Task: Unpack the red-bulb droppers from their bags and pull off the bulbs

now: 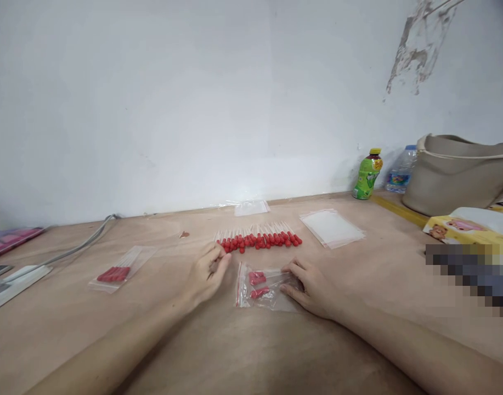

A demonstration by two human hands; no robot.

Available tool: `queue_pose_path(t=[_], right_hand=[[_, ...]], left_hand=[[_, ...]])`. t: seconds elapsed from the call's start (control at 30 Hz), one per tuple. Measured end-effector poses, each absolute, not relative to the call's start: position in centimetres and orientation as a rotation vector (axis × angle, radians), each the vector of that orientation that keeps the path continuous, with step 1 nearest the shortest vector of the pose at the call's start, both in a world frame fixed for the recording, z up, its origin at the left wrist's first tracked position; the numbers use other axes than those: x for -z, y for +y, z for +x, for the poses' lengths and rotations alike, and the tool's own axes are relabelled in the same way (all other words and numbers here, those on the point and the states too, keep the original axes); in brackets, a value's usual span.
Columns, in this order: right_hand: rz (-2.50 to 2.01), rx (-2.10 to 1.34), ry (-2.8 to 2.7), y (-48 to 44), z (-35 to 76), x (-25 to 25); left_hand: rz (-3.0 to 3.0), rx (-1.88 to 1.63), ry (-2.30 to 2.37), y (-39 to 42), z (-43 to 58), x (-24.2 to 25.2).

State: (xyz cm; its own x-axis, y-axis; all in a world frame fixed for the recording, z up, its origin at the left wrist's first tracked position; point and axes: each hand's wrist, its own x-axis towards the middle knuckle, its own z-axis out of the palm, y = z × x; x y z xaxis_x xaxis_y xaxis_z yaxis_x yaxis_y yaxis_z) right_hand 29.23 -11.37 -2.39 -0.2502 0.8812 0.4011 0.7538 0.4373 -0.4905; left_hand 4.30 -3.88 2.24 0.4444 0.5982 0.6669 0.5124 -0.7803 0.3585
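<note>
One row (257,240): loose red-tipped sticks (282,238), side by side on the bench (185,345); pale ends toward the wall (202,109), red ends away from it. Landmark for all below.
Left hand (208,269): at the row's left end, fingers curled, thumb tip close to forefinger beside the end red tips. Cannot tell whether a stick is pinched there.
Right hand (311,288): on the near side of the row, toward its right end; thumb and fingers partly spread, touching the right end of the near bag (271,299). No firm grip to be seen.
Near bag: clear, lying just in front of the row, red-lined end pointing left. A few sticks inside, red showing in two patches; exact count unclear. Cannot tell whether that end is open.
Left bag (122,270): well left of the row; small bunch of sticks inside, red ends together. Seal too small to read.
Bag stack (331,227): near the row, on its right; flat, overlapping, no sticks seen inside.
Far bag (251,207): behind the row, by the wall; no red in it.
Bagged: left bag looks filled; near bag, I judge, only part filled.
Loose: the row, far more than is bagged. Early stage, by my reading.
</note>
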Motion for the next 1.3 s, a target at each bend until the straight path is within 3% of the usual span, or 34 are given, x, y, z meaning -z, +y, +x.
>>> queue_pose_path(t=[0.2, 0.4, 1.03, 1.3], right_hand=[[-1.363, -0.3, -2.054, -11.4, 29.1, 2.1], [-1.392, -0.294, -2.05, -11.5, 29.1, 2.0], [-1.429, -0.219, -2.03, -11.1, 29.2, 2.3], [-1.408, -0.209, -2.037, -11.0, 29.2, 2.4]], left_hand=[[2.305, -0.846, 0.862, -6.0, 3.4, 0.1], [2.103, -0.669, 0.743, -6.7, 5.7, -0.4], [2.587, -0.513, 0.744, -7.6, 6.7, -1.0], [2.582, -0.694, 0.8, -7.5, 6.9, -0.1]])
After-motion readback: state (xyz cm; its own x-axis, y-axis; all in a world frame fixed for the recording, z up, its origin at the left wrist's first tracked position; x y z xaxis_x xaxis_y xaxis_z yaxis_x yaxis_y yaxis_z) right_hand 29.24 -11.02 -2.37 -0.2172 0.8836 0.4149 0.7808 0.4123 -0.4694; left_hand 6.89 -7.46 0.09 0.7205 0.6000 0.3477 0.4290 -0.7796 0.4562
